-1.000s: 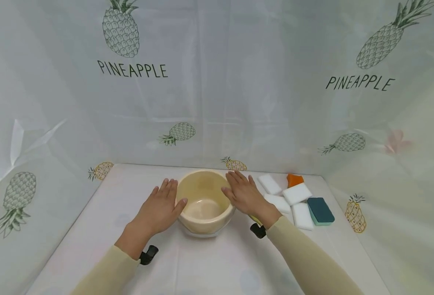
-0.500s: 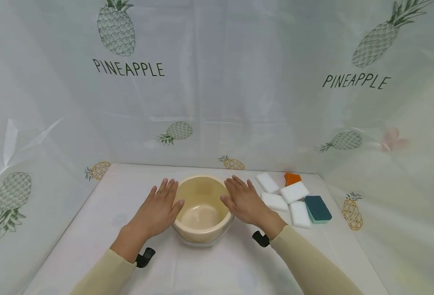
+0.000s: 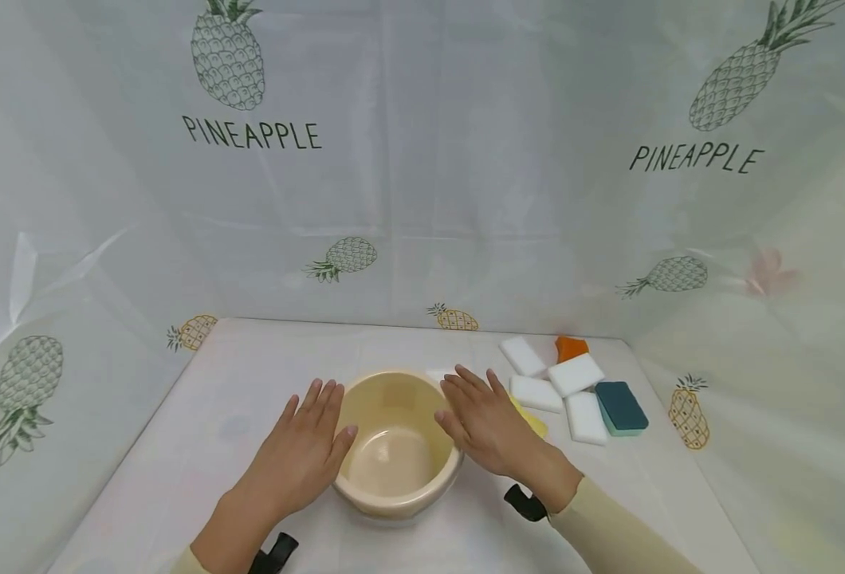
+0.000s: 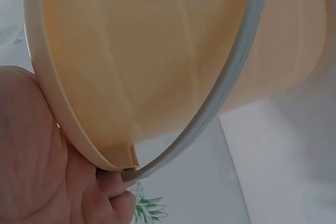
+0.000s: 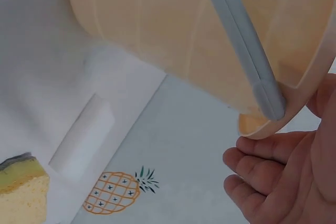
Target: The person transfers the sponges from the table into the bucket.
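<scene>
A cream plastic bucket point(image 3: 397, 504) stands upright in the middle of the table in the head view, and I can see into its inside. My left hand point(image 3: 296, 454) rests against the left of its rim, palm inward and fingers extended. On the opposite side, my right hand point(image 3: 490, 422) lies along the rim with fingers stretched out. The bucket's grey handle point(image 4: 223, 85) hangs down along its outer wall in the left wrist view. In the right wrist view, the same handle point(image 5: 244, 45) joins the bucket just under the rim, close to my fingers point(image 5: 257, 169).
Several white sponges point(image 3: 575, 375) lie at the back right. Among them are an orange piece point(image 3: 571, 348) and a dark green scrubbing sponge point(image 3: 621, 408). A yellow sponge point(image 3: 535, 420) shows partly behind my right hand. A pineapple-printed sheet point(image 3: 422, 175) walls the table.
The bucket has come toward me, with both hands moving along at its rim. The loose sponges have stayed where they were, and part of the yellow one shows again.
</scene>
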Demonstrator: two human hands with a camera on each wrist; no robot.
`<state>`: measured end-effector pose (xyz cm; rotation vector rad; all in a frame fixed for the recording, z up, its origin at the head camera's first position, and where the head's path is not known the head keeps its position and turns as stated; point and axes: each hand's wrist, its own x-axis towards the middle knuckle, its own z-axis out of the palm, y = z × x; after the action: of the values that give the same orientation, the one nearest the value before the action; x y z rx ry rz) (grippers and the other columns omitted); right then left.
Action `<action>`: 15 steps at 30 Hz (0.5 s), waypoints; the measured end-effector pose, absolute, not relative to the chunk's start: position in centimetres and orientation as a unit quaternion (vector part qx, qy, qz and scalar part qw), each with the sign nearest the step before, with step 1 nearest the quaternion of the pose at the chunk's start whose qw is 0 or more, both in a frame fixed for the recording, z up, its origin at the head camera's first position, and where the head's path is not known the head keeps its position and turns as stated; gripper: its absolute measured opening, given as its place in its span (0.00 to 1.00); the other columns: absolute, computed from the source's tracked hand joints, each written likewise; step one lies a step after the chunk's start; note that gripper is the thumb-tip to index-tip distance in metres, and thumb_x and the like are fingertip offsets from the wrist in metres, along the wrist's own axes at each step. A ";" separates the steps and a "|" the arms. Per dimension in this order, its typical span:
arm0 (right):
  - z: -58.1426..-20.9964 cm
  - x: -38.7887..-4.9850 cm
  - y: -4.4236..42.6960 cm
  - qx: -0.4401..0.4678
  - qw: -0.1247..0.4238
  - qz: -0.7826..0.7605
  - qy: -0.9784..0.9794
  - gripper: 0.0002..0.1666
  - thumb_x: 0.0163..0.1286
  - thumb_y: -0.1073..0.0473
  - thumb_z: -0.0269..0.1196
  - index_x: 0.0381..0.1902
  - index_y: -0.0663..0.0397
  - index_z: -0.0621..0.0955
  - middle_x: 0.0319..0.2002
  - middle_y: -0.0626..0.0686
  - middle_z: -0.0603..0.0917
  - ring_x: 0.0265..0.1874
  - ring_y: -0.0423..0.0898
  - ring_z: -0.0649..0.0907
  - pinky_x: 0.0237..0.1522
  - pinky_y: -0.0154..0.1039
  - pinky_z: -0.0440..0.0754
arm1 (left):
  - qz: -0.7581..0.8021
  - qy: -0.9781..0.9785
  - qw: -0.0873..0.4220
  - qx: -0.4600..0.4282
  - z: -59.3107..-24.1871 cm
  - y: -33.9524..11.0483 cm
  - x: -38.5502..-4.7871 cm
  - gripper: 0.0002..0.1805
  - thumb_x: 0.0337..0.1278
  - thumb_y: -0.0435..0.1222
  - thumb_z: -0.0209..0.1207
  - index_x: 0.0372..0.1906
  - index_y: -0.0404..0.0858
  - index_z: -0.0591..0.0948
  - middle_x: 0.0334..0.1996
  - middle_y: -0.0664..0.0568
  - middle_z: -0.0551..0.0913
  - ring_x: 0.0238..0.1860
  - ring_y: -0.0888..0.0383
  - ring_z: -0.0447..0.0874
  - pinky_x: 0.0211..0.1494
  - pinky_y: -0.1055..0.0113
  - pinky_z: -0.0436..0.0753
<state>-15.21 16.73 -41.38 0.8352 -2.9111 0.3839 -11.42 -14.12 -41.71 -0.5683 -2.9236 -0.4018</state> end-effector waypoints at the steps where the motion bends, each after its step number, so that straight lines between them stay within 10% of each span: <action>1: -41.4 -15.0 16.8 0.276 0.046 0.127 -0.952 0.38 0.87 0.39 0.45 0.76 0.62 0.73 0.76 0.57 0.74 0.82 0.57 0.63 0.81 0.69 0.53 | -0.133 -0.971 0.066 -0.188 -41.7 -14.2 -11.2 0.38 0.85 0.54 0.44 0.80 0.28 0.63 0.80 0.34 0.64 0.83 0.37 0.55 0.82 0.35 0.59; 15: -42.9 -21.9 22.7 0.211 0.107 0.074 -0.969 0.35 0.78 0.48 0.64 0.71 0.69 0.74 0.69 0.66 0.78 0.70 0.64 0.76 0.75 0.63 0.70 | -0.171 -0.962 0.053 -0.205 -42.5 -15.2 -11.5 0.38 0.86 0.54 0.40 0.84 0.33 0.58 0.83 0.41 0.59 0.85 0.41 0.49 0.84 0.37 0.53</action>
<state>-21.90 22.66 -42.88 0.6222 -2.8522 0.2190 -11.47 -15.24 -42.49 -0.6244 -2.9257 -0.5188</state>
